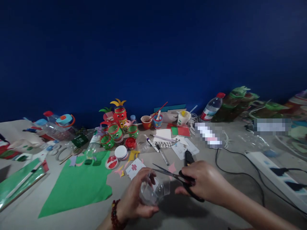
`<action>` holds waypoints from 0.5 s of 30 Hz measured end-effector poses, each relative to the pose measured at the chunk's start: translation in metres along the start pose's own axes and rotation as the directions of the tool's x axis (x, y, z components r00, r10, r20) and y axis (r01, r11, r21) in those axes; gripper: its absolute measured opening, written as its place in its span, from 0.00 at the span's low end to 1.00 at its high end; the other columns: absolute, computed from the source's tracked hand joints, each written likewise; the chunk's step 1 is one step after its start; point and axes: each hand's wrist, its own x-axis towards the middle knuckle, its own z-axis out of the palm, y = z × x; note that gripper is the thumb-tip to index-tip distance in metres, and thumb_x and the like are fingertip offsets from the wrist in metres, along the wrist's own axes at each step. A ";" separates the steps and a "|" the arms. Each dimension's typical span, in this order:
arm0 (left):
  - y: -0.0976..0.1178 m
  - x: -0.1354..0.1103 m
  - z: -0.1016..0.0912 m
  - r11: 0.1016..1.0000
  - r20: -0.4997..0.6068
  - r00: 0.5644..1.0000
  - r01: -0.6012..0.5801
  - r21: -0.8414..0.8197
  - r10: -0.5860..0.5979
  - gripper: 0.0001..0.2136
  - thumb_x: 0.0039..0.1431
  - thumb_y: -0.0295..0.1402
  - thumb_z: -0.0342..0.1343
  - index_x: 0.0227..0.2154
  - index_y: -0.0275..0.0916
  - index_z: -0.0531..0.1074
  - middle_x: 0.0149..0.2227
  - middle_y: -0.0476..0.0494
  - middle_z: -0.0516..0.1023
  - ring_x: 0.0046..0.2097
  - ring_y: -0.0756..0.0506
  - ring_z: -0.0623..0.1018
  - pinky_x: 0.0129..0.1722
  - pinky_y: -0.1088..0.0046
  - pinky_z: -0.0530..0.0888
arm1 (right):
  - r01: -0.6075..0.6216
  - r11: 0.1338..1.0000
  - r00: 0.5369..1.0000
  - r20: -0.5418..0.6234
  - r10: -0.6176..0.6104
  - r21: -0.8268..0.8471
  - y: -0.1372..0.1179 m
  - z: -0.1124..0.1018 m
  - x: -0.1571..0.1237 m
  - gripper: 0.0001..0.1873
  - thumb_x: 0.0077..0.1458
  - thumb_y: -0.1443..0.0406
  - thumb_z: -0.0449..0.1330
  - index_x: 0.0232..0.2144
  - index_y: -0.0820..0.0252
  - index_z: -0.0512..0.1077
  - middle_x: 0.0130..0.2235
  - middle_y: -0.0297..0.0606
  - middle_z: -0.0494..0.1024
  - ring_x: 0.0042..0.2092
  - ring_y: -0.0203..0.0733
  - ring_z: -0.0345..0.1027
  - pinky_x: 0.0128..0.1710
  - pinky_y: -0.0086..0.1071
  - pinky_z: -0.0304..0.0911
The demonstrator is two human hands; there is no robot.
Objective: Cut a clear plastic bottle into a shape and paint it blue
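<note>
My left hand (136,199), with a beaded bracelet at the wrist, grips a clear cut piece of plastic bottle (153,191) above the table. In my right hand (203,182) is a pair of black-handled scissors (178,177), its blades parted and pointing left. The blades cross just above the upper rim of the plastic piece; whether they touch it I cannot tell. Behind my left hand lies a white card with a red knot pattern (134,168). A black hot-glue gun (188,157), partly hidden by my right hand, lies just beyond it.
Green paper (79,188) covers the table at left. Painted bottle figures (115,131), a white paint jar (121,152) and a red paint jar (130,143) stand behind. Pens (163,155) lie mid-table. At right are a power strip (278,179), black cables and a water bottle (212,108).
</note>
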 end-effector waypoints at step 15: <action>0.003 0.006 0.001 0.997 0.073 0.997 0.044 -0.060 -0.039 0.38 0.49 0.54 0.62 0.59 0.44 0.58 0.47 0.37 0.70 0.39 0.43 0.73 0.36 0.66 0.75 | -0.073 0.993 0.992 0.100 0.081 -0.088 -0.004 -0.006 -0.004 0.25 0.49 0.42 0.63 0.21 0.57 0.74 0.23 0.37 0.78 0.29 0.46 0.74 0.28 0.34 0.51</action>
